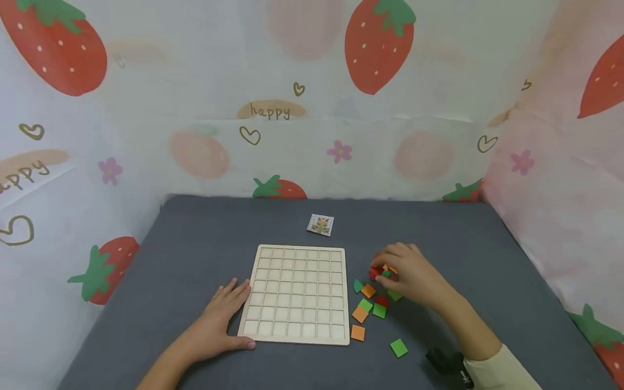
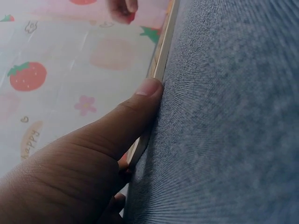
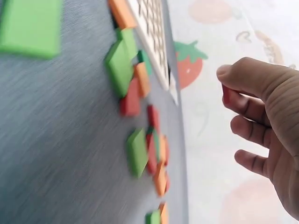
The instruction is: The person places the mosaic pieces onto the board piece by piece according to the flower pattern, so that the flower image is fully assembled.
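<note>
A pale wooden grid board (image 1: 295, 295) lies flat on the table. My left hand (image 1: 216, 325) rests at its left side, fingertips touching the left edge and thumb at the near left corner. In the left wrist view the thumb (image 2: 126, 119) presses the rim of the board. My right hand (image 1: 414, 273) is over the pile of coloured tiles to the right of the board. Between thumb and index finger it pinches a small red tile (image 3: 226, 94), raised off the table in the right wrist view. The red tile's full shape is hidden by the fingers.
Orange tiles (image 1: 358, 332), green tiles (image 1: 398, 348) and red tiles (image 1: 382, 301) lie scattered right of the board. A small pattern card (image 1: 320, 225) lies beyond it. A black object (image 1: 446, 360) is by the right sleeve. Strawberry-print cloth (image 1: 292, 157) surrounds the grey table.
</note>
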A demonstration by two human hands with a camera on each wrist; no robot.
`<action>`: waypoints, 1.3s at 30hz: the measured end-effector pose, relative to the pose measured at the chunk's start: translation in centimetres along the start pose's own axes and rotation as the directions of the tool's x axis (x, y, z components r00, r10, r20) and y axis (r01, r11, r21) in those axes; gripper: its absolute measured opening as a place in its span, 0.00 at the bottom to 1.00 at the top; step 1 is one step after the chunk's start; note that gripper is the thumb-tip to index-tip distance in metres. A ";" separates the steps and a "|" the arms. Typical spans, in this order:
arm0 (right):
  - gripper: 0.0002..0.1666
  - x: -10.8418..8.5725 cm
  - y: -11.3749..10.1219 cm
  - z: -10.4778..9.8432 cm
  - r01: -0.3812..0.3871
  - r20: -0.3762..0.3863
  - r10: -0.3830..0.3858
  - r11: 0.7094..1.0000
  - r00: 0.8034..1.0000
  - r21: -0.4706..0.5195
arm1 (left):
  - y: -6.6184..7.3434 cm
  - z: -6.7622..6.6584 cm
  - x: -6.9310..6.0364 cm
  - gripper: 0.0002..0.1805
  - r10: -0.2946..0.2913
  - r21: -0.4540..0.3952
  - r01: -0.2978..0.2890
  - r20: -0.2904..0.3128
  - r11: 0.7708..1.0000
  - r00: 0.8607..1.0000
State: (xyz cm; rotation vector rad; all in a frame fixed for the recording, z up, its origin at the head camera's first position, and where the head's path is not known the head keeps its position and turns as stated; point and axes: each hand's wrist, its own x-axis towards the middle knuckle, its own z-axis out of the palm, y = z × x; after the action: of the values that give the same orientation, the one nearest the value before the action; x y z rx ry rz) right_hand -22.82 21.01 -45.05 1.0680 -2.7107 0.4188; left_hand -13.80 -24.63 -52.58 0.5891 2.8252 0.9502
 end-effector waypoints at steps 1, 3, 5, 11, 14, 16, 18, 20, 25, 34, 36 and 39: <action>0.13 0.3 -0.2 0.0 0.009 -0.003 -0.009 1.000 1.000 -0.003 | 0.1 0.1 -0.1 0.68 0.000 0.001 0.000 0.007 1.000 1.000; 0.12 1.2 -0.7 0.0 0.032 -0.005 -0.032 0.999 0.999 -0.008 | 0.3 0.1 -0.2 0.68 -0.002 0.004 0.002 0.014 1.000 1.000; 0.12 2.3 -1.2 -0.1 0.056 -0.010 -0.056 0.998 0.998 -0.012 | 0.4 0.0 -0.3 0.67 -0.003 0.001 0.003 0.010 1.000 1.000; 0.11 5.8 -2.7 0.0 0.122 0.002 -0.122 0.993 0.993 0.004 | 0.4 -0.2 -0.5 0.67 -0.004 0.003 0.004 -0.005 1.000 1.000; 0.10 7.1 -3.1 0.1 0.133 0.012 -0.133 0.991 0.991 0.022 | 0.3 -0.2 -0.4 0.66 0.012 0.009 -0.012 -0.023 1.000 1.000; 0.09 7.7 -3.4 0.3 0.134 0.023 -0.135 0.990 0.991 0.038 | 0.2 -0.2 -0.3 0.66 0.025 0.010 -0.025 -0.038 1.000 0.999; 0.09 8.1 -3.6 0.6 0.125 0.040 -0.128 0.991 0.991 0.051 | 0.2 -0.2 -0.2 0.65 0.036 0.014 -0.035 -0.048 0.999 0.998; 0.09 8.5 -3.9 0.8 0.120 0.054 -0.123 0.991 0.991 0.063 | 0.1 -0.2 -0.2 0.65 0.045 0.014 -0.044 -0.050 0.999 0.998; 0.11 9.4 -4.4 1.4 0.134 0.070 -0.139 0.988 0.988 0.074 | 0.2 -0.1 -0.5 0.66 0.031 0.007 -0.031 -0.031 1.000 0.999; 0.12 11.3 -4.8 2.6 0.152 0.111 -0.166 0.981 0.980 0.119 | 0.2 -0.2 -0.6 0.65 0.032 0.010 -0.031 -0.035 0.999 0.999; 0.11 11.6 -4.8 3.0 0.161 0.120 -0.176 0.979 0.977 0.128 | 0.1 -0.1 -0.5 0.65 0.033 0.012 -0.033 -0.033 0.999 0.999; 0.11 12.0 -4.7 3.8 0.174 0.130 -0.192 0.975 0.973 0.137 | 0.0 0.0 -0.5 0.66 0.030 0.010 -0.029 -0.033 1.000 0.999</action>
State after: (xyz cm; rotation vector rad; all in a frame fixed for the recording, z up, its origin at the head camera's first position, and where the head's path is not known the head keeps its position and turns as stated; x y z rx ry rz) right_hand -28.52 8.85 -44.33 1.4197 -2.7035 0.5035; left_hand -13.34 -24.81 -52.53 0.6239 2.8592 0.9602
